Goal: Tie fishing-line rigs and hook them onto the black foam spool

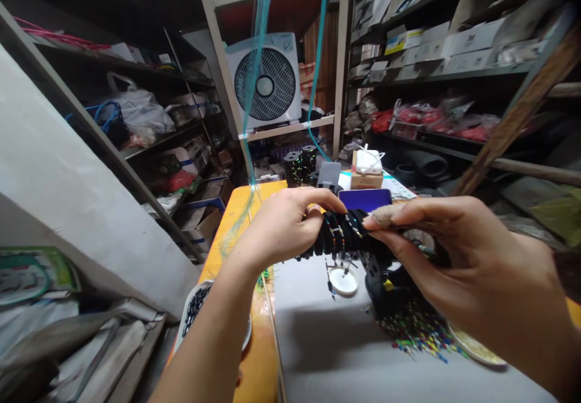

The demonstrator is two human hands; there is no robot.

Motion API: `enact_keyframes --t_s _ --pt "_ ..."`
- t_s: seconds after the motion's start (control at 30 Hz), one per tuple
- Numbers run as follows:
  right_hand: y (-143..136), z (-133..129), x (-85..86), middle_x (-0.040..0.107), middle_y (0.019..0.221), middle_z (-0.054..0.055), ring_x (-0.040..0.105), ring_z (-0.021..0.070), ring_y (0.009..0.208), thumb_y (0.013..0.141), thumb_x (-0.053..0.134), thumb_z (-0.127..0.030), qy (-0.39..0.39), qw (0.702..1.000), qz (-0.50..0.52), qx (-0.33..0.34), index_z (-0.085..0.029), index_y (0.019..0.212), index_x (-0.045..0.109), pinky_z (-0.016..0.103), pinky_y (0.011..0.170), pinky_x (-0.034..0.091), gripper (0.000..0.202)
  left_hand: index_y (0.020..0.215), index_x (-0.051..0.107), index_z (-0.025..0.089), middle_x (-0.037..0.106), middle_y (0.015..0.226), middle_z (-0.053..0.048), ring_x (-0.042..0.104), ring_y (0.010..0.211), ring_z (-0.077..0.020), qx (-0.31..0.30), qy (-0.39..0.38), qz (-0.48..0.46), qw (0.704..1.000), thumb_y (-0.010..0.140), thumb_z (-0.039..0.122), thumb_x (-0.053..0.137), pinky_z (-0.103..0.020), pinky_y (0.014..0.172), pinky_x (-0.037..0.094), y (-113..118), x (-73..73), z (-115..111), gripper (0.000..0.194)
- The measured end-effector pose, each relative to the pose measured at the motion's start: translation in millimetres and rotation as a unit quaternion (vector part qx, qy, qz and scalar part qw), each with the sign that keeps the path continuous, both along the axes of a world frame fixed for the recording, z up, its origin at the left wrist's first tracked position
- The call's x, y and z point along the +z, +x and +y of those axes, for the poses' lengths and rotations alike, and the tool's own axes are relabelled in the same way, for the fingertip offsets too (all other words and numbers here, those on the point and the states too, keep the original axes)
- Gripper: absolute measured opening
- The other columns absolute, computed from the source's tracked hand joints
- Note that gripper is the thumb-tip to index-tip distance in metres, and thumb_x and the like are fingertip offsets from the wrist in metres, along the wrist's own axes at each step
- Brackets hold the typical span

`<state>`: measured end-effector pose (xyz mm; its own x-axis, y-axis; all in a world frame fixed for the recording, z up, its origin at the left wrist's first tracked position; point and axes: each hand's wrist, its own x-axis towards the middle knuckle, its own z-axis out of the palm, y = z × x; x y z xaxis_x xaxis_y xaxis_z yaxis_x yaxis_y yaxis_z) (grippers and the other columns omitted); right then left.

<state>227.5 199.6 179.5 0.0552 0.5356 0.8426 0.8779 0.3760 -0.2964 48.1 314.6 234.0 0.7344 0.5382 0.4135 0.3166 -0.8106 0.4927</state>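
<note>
A black ribbed roll [333, 239] with small beaded pieces across it lies horizontally above the table, in front of a blue-screened phone [365, 199]. My left hand [290, 221] rests over the roll's left end with its fingers curled and pressed on it. At the roll's right part, my right hand [458, 252] pinches with thumb and forefinger; a tan wrap covers a fingertip, and what is between the fingers is too small to make out. Under the roll is a small white dish [344, 281]. Many coloured beaded pins [426, 336] lie beside the black stand.
A tray of dark beads [196, 309] sits at the left on the orange table [258, 354]. A yellowish dish [476, 345] is at the right. Teal threads [247, 118] hang before a box fan [264, 82]. A white device [368, 162] rests on a carton behind the phone.
</note>
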Motion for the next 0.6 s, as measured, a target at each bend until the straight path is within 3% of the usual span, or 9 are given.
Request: enact_keyframes --t_s 0.33,0.6 --pt "0.4 -0.2 -0.1 0.077 0.098 0.001 0.076 0.0212 0.083 0.102 0.051 -0.034 0.003 0.996 -0.079 -0.047 -0.029 0.108 0.052 0.034 0.067 0.055 0.008 0.095 0.075 0.025 0.078 0.097 0.004 0.067 0.08 -0.0117 -0.006 -0.003 -0.005 1.0 0.078 0.002 0.044 -0.023 0.078 0.05 0.5 -1.3 -0.2 0.043" --pt "5.5 3.4 -3.2 0.074 0.1 0.001 0.073 0.018 0.083 0.096 0.049 -0.015 0.005 0.993 -0.121 0.013 -0.027 0.096 0.048 0.028 0.065 0.055 0.011 0.101 0.074 0.022 0.076 0.105 0.001 0.068 0.09 -0.0135 -0.026 -0.013 -0.023 0.999 0.078 0.003 0.044 -0.026 0.079 0.052 -0.8 -4.1 2.3 0.042"
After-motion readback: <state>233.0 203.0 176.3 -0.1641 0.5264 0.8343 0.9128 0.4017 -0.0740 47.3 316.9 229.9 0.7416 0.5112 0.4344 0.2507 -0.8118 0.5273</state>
